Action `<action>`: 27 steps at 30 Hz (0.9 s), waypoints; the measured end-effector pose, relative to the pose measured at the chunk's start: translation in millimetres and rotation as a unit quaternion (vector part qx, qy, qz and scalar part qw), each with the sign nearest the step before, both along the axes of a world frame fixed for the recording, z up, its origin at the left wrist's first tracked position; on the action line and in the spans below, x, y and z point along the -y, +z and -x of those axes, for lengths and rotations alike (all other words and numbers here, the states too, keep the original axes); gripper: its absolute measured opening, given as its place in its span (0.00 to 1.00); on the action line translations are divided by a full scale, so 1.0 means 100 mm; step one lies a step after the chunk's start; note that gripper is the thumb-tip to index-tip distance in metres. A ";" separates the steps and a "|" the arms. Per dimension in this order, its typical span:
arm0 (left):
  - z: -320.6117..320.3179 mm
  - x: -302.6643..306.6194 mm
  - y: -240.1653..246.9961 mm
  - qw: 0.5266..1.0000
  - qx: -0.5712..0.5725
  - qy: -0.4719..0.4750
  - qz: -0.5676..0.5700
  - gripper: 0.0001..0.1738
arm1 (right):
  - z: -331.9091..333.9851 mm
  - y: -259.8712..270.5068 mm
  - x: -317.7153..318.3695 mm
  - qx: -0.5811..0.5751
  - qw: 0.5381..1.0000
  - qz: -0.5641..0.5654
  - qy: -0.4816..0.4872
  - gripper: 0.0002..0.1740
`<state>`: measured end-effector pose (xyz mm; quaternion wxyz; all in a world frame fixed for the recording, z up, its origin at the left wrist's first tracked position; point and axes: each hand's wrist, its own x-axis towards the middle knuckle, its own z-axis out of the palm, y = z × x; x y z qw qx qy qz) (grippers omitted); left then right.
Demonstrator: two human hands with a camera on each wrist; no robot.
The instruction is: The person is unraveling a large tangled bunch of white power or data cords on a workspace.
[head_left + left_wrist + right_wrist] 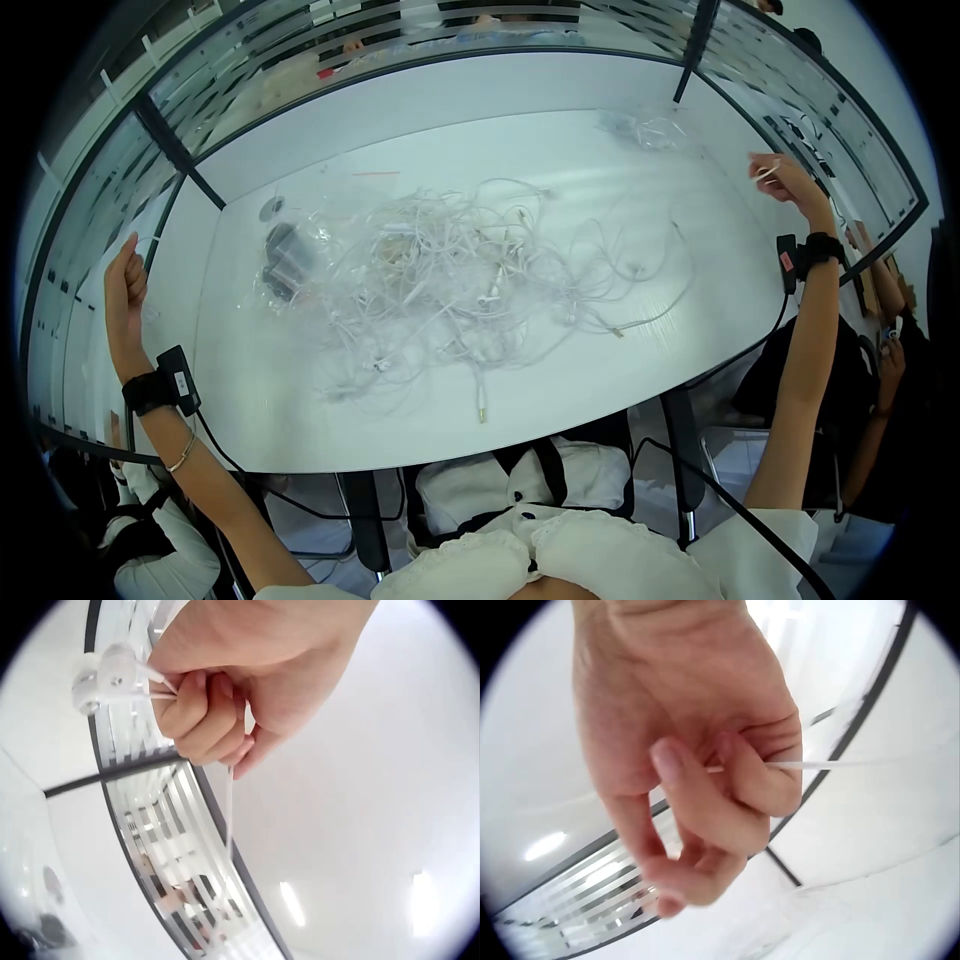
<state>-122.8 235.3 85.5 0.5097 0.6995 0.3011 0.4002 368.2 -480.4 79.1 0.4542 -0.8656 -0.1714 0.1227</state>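
My left hand (126, 287) is raised at the far left, over the table's edge. Its fingers curl round the thin white wires of a pair of earphones (116, 677). The white earbuds stick out past the index-finger side in the left wrist view, and a wire hangs from the other side of the fist. Raised at the far right, my right hand (792, 187) has its fingers curled round a thin white cable (832, 764). Between the hands lies a large tangle of white cables (450, 260), with a gold-coloured plug (482, 414) at its near end.
On the left of the white table (610, 375) lies a clear plastic bag with dark items (287, 262). Another clear bag (655, 130) is at the back right. A low partition (420, 88) with a striped glass top encloses the back and sides. Other people sit beyond both sides.
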 end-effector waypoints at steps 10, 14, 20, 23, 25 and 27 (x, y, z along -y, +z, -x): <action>-0.70 0.99 0.53 0.918 0.194 -0.293 0.182 0.08 | 0.36 0.39 -1.13 -0.058 0.927 -0.217 0.301 0.20; -0.90 1.08 0.76 0.881 0.288 -0.333 0.173 0.12 | -0.02 0.57 -1.26 -0.120 0.821 -0.435 0.348 0.15; -1.01 1.07 1.00 0.896 0.388 -0.079 0.202 0.14 | -0.31 0.24 -1.12 -0.212 0.872 -0.364 0.248 0.09; -1.28 1.17 0.71 0.935 0.259 -0.132 0.201 0.14 | 0.25 0.11 -1.33 -0.241 0.867 -0.311 0.306 0.13; -1.45 1.30 0.49 0.921 0.161 -0.256 0.244 0.11 | 0.67 0.16 -1.58 -0.263 0.820 -0.327 0.390 0.18; -1.65 1.62 0.37 0.915 0.131 -0.314 0.218 0.11 | 1.04 0.24 -1.82 -0.270 0.772 -0.398 0.415 0.23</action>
